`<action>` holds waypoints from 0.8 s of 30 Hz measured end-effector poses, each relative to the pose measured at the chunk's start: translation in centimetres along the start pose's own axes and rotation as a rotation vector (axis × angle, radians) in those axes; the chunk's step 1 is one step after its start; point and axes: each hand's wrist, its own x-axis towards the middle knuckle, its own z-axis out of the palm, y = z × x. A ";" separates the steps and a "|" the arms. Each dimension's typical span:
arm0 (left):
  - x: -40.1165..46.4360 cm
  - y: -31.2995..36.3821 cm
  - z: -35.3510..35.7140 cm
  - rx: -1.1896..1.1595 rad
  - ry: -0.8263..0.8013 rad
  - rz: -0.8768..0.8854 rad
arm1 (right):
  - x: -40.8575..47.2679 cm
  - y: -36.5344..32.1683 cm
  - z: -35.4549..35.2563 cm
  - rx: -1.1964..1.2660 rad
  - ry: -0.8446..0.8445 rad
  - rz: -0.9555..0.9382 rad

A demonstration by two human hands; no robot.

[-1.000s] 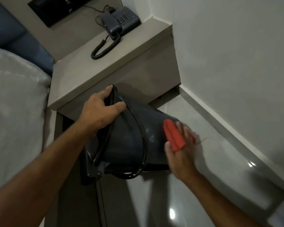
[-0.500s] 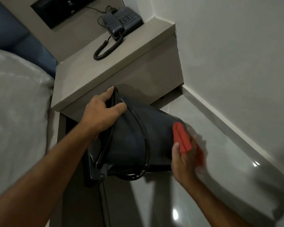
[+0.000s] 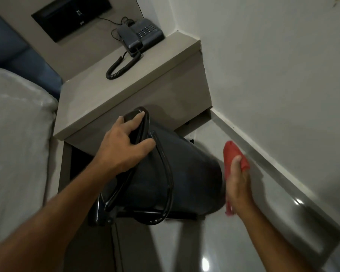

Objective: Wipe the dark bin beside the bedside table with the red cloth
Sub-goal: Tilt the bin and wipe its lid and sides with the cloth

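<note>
The dark bin [image 3: 185, 173] is tilted over on the floor in front of the bedside table [image 3: 137, 91], its black rim toward me and its base toward the wall. My left hand [image 3: 124, 146] grips the upper part of the rim and lid. My right hand [image 3: 238, 183] holds the red cloth [image 3: 233, 154] at the bin's base end, on its right side; whether the cloth touches the bin I cannot tell. A thin black hoop hangs around the bin's body.
A dark corded telephone [image 3: 141, 35] sits at the back of the bedside table. The bed with a light cover [image 3: 16, 144] lies on the left. A white wall and grey skirting [image 3: 273, 163] run close on the right. The floor [image 3: 214, 242] is glossy tile.
My right hand with the red cloth has slid from the bin's side toward its base and to the right. The left hand has shifted its hold a little higher on the rim.
</note>
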 end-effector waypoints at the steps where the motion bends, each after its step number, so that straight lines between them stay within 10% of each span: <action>1: -0.5 0.2 0.0 0.006 -0.016 0.014 | -0.1 -1.7 -0.1 0.110 -0.015 -0.047; 17: -4.0 3.1 2.6 0.401 -0.253 0.539 | -4.6 -19.1 0.4 0.387 0.022 -0.315; 24: -6.0 3.0 2.6 0.433 -0.418 0.586 | -5.6 -26.2 4.4 0.296 -0.037 -0.152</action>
